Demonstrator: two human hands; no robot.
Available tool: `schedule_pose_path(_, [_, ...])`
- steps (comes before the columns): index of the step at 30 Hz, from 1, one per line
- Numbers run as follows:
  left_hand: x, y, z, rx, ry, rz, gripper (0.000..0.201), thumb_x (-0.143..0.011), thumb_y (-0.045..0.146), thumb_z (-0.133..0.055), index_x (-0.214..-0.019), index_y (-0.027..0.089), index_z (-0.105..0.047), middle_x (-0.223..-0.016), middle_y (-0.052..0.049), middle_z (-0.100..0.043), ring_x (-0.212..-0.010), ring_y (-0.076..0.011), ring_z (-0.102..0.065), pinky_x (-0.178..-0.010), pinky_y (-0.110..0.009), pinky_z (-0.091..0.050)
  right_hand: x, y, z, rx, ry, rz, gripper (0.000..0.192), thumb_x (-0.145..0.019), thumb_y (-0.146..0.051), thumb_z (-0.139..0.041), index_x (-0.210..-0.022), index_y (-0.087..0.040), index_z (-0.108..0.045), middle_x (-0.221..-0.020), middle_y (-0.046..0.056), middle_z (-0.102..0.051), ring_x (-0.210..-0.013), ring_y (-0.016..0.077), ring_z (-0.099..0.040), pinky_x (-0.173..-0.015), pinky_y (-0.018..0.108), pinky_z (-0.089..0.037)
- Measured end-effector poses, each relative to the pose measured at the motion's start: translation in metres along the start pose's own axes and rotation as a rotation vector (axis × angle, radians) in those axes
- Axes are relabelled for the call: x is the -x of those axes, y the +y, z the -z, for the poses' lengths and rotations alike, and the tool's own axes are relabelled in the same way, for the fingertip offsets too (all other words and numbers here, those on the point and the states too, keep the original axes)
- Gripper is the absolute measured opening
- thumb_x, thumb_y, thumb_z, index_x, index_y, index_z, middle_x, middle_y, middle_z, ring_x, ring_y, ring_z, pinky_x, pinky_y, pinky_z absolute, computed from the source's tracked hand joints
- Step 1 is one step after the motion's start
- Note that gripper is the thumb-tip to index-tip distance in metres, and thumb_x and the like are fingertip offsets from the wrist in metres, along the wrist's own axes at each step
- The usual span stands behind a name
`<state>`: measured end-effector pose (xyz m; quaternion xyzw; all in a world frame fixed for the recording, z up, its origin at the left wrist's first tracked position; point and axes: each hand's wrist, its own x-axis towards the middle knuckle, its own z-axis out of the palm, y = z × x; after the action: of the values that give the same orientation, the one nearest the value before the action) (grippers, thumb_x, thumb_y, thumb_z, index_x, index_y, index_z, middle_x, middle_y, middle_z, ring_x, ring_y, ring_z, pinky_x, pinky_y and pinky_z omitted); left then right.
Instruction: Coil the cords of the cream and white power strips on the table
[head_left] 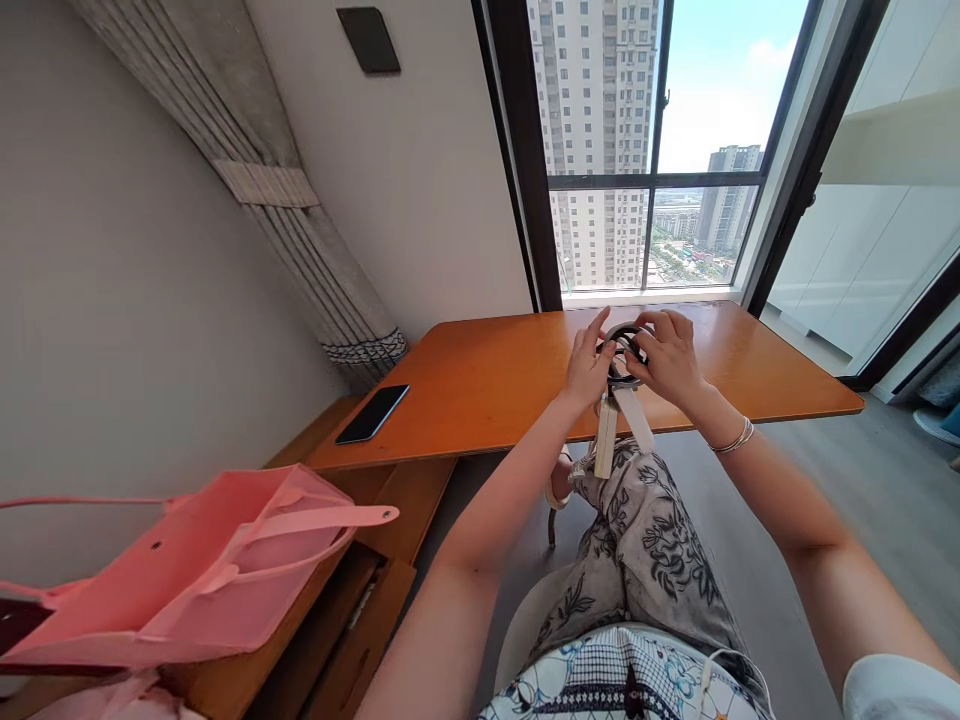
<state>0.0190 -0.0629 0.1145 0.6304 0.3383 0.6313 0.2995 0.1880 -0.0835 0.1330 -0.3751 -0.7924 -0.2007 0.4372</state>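
A small coil of black and whitish loops [624, 345], whose exact kind I cannot make out, is held up over the near part of the wooden table. My left hand [587, 362] grips its left side between thumb and fingers. On the opposite side, my right hand [669, 352] pinches the loops with bent fingers. Below the coil dangle a narrow beige strip [606, 440] and a whitish strip [634, 418], both hanging past the table's near edge above my lap. My fingers partly hide the loops.
The orange-brown table [480, 385] bears a dark phone [373, 413] at its left. A pink bag [225, 560] stands on a wooden surface at lower left, beside an open drawer [367, 620]. Beyond the table is a window [600, 182], with a gathered curtain [300, 240] to the left.
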Motion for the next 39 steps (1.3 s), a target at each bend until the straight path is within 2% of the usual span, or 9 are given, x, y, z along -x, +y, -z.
schedule_pose_path(3, [0.000,0.012,0.005,-0.092,-0.135,-0.163,0.045,-0.087,0.042,-0.067,-0.130,0.031,-0.065,-0.147,-0.008,-0.047,-0.139,-0.0287,-0.044,-0.116,-0.040,-0.036,-0.005,-0.006,0.003,-0.014,-0.030,0.004,0.018,-0.093,-0.035,-0.054,-0.089,-0.022,-0.066,-0.120,0.012,-0.057,-0.116,0.0322,-0.044,-0.097,0.050,-0.033])
schedule_pose_path(8, [0.000,0.033,0.011,-0.212,-0.368,-0.270,0.066,-0.072,0.036,-0.080,-0.135,0.031,-0.061,-0.154,-0.007,-0.045,-0.145,-0.0345,-0.037,-0.123,-0.053,-0.019,-0.008,-0.011,0.007,-0.104,0.031,-0.039,0.022,-0.096,-0.035,-0.050,-0.090,-0.022,-0.068,-0.118,0.011,-0.055,-0.114,0.0312,-0.045,-0.098,0.052,-0.034])
schedule_pose_path(13, [-0.001,0.030,0.006,-0.355,-0.323,-0.290,0.074,-0.062,0.028,-0.086,-0.133,0.030,-0.062,-0.149,-0.009,-0.050,-0.141,-0.0370,-0.042,-0.122,-0.062,-0.011,-0.010,-0.018,0.012,-0.125,0.050,-0.066,0.025,-0.096,-0.037,-0.051,-0.083,-0.021,-0.066,-0.113,0.011,-0.054,-0.114,0.0308,-0.046,-0.097,0.052,-0.036])
schedule_pose_path(19, [-0.007,0.022,-0.002,-0.453,-0.215,-0.280,0.060,-0.065,0.015,-0.081,-0.122,0.029,-0.067,-0.143,-0.009,-0.053,-0.139,-0.0376,-0.043,-0.120,-0.062,-0.021,-0.014,-0.026,0.019,-0.212,-0.031,-0.169,0.026,-0.096,-0.038,-0.052,-0.081,-0.021,-0.065,-0.108,0.010,-0.059,-0.107,0.0291,-0.052,-0.092,0.048,-0.039])
schedule_pose_path(23, [-0.013,0.027,0.000,-0.521,-0.276,-0.244,0.058,-0.066,0.017,-0.081,-0.122,0.026,-0.066,-0.141,-0.011,-0.054,-0.132,-0.0379,-0.049,-0.112,-0.053,-0.037,-0.020,-0.019,0.024,-0.472,-0.208,-0.301,0.028,-0.096,-0.042,-0.052,-0.079,-0.023,-0.064,-0.078,0.002,-0.064,-0.076,0.0203,-0.058,-0.081,0.039,-0.042])
schedule_pose_path(25, [-0.014,0.031,0.001,-0.521,-0.334,-0.213,0.060,-0.067,0.021,-0.081,-0.125,0.023,-0.065,-0.133,-0.011,-0.059,-0.124,-0.0360,-0.055,-0.105,-0.048,-0.045,-0.026,-0.014,0.028,-0.545,-0.225,-0.325,0.029,-0.095,-0.044,-0.053,-0.079,-0.023,-0.064,-0.069,-0.001,-0.063,-0.067,0.0180,-0.055,-0.075,0.035,-0.041])
schedule_pose_path(28, [-0.016,0.035,0.002,-0.510,-0.464,-0.161,0.064,-0.066,0.030,-0.083,-0.125,0.019,-0.062,-0.119,-0.010,-0.065,-0.112,-0.0326,-0.061,-0.097,-0.044,-0.049,-0.036,-0.008,0.032,-0.463,-0.160,-0.303,0.036,-0.094,-0.047,-0.053,-0.071,-0.021,-0.062,-0.061,-0.001,-0.060,-0.060,0.0152,-0.051,-0.074,0.033,-0.040])
schedule_pose_path(32, [-0.017,0.038,0.008,-0.406,-0.607,-0.074,0.068,-0.065,0.040,-0.083,-0.125,0.019,-0.058,-0.122,-0.009,-0.065,-0.112,-0.0292,-0.061,-0.098,-0.042,-0.050,-0.045,0.005,0.029,-0.336,-0.109,-0.321,0.045,-0.091,-0.052,-0.054,-0.060,-0.019,-0.058,-0.051,-0.003,-0.053,-0.053,0.0118,-0.045,-0.076,0.033,-0.040])
schedule_pose_path(39, [-0.010,0.033,0.009,-0.246,-0.540,0.083,0.066,-0.062,0.038,-0.086,-0.120,0.021,-0.059,-0.115,-0.007,-0.068,-0.104,-0.0281,-0.068,-0.095,-0.044,-0.054,-0.043,0.018,0.007,-0.630,0.116,-0.591,0.052,-0.082,-0.066,-0.060,-0.059,-0.020,-0.058,-0.049,-0.003,-0.052,-0.050,0.0128,-0.050,-0.055,0.028,-0.039])
